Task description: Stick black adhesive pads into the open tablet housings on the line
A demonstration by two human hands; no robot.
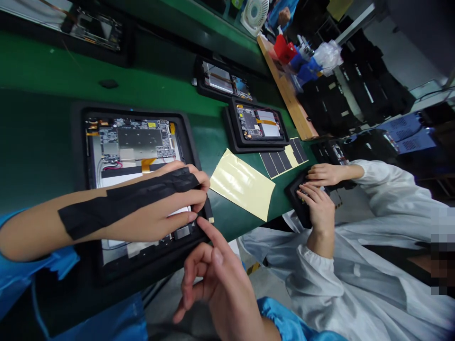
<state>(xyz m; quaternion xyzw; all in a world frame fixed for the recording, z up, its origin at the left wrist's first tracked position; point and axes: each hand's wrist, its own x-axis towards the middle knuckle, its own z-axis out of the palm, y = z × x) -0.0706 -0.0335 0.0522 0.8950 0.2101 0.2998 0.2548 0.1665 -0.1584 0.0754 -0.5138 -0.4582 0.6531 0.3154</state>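
Note:
A tablet with its back off (pixel 140 142) lies in a black foam tray (pixel 78 156), its circuit board and battery showing. My left hand (pixel 152 203) reaches across it, fingers bent and pressed together at the tray's right edge; what they pinch, if anything, is too small to tell. A black tape strip (pixel 131 199) lies along the back of that hand and wrist. My right hand (pixel 223 279) is palm up below, its index finger stretched to the tray's edge near my left fingertips, the other fingers loosely curled and apart, holding nothing visible.
Yellow backing sheet (pixel 243 184) and black adhesive strips (pixel 282 158) lie right of the tray. Farther back are opened devices in foam trays (pixel 261 124). At the right, a person in white sleeves (pixel 384 182) has both hands on another black tray. A white fan (pixel 255 15) stands behind.

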